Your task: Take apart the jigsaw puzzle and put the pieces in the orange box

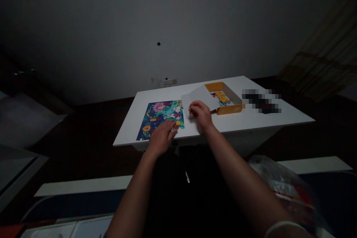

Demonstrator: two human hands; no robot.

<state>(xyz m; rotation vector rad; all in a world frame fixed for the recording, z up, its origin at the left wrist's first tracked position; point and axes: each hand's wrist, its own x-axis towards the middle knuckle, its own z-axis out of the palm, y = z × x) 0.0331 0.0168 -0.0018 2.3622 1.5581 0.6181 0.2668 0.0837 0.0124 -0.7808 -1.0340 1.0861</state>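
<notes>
A colourful jigsaw puzzle [160, 116] lies flat on a white table [267, 119]. My left hand [161, 137] rests on the puzzle's near right corner with its fingers stretched out flat. My right hand [201, 116] hovers just right of the puzzle, fingers curled in a pinch; whatever it holds is too small to make out. Behind that hand stands an open orange box [227, 98] with its white lid flap [199, 96] folded toward the puzzle and coloured pieces inside.
A dark blurred object [260, 101] lies on the table right of the box. A crinkled plastic bag [281, 186] sits near my right forearm. A grey wall rises behind the table, and the floor around is dark.
</notes>
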